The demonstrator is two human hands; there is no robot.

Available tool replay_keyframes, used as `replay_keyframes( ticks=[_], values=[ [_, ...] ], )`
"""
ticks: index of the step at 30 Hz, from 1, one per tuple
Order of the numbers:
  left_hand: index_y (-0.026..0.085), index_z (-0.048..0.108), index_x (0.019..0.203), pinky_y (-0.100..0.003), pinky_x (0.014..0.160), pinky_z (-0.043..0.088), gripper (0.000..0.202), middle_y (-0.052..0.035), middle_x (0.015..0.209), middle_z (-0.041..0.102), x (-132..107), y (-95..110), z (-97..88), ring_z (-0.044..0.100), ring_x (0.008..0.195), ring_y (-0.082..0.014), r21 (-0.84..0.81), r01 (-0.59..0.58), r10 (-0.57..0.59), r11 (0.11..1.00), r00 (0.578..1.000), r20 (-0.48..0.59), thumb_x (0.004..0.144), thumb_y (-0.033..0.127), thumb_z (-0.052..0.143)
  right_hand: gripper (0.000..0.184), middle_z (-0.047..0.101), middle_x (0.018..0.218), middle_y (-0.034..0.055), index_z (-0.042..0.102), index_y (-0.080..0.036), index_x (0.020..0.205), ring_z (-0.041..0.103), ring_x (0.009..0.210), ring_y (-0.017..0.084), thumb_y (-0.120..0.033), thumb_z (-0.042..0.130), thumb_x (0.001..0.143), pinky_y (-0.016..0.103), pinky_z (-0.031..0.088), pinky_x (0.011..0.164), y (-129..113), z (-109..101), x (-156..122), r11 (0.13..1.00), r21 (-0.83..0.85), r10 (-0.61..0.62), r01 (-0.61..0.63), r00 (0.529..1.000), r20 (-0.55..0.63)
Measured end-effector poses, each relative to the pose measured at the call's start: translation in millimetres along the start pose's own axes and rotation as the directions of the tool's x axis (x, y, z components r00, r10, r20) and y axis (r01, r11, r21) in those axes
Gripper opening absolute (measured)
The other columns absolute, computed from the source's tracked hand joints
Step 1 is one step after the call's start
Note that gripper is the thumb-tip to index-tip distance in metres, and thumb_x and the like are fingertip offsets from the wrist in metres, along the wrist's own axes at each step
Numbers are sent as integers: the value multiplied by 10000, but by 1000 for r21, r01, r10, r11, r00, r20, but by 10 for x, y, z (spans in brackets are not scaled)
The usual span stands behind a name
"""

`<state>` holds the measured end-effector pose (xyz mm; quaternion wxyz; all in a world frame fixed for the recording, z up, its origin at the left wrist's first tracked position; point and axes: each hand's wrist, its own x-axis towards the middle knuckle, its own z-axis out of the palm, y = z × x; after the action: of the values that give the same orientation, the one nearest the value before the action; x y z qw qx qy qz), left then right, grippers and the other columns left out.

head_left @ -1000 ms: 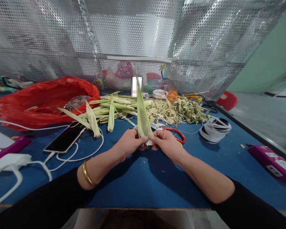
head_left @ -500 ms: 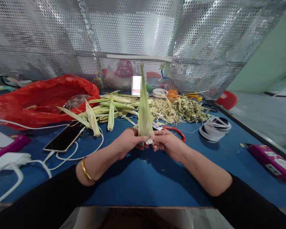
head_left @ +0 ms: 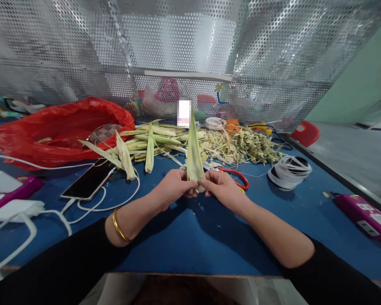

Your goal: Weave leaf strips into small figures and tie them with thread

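Observation:
A pale green corn husk (head_left: 194, 159) stands upright over the table, its narrow tip pointing away from me and its wide base between my hands. My left hand (head_left: 176, 185) pinches the base from the left, thumb on the near side. From the right, my right hand (head_left: 221, 186) pinches the same base with thumb and fingers; the two thumbs nearly meet. Behind my right hand lie red-handled scissors (head_left: 240, 177), their blades partly hidden. Several corn husks (head_left: 158, 140) lie in a heap beyond my left hand, two of them (head_left: 125, 156) folded or bundled nearer to me.
A red plastic bag (head_left: 66, 127) lies open at the left, near a phone (head_left: 88, 180) with white cables. Dry husk scraps (head_left: 224, 146) are heaped behind. At the right are a coil of white strip (head_left: 288, 173) and a purple device (head_left: 362, 214). A perforated metal panel (head_left: 184, 42) stands behind.
The husk's tip has come lower and its base has shifted slightly between my fingers. A white end that stuck out below my thumbs is now mostly covered. Both hands keep their pinch.

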<state>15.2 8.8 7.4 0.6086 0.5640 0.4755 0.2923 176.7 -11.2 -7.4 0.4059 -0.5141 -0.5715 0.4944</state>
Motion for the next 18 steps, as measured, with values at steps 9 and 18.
replay_keyframes(
  ticks=[9,18],
  values=[
    [111,670,890,-221,515,435,321,-24,672,663,-10,-9,19,548,527,-107,17,-80,80,997,997,-7,654,327,697,274,511,568,-37,514,-191,605,453,542,105,-389,673,707,242,374,554,-4,2,3,994,80,-78,80,996,-33],
    [121,655,899,-238,578,436,316,-24,750,665,-11,-31,42,571,624,-139,82,-139,144,987,988,-55,712,374,622,278,577,609,-12,588,-168,641,495,559,107,-417,707,677,245,397,577,-10,23,-21,960,279,21,-24,1000,12]
  ],
)
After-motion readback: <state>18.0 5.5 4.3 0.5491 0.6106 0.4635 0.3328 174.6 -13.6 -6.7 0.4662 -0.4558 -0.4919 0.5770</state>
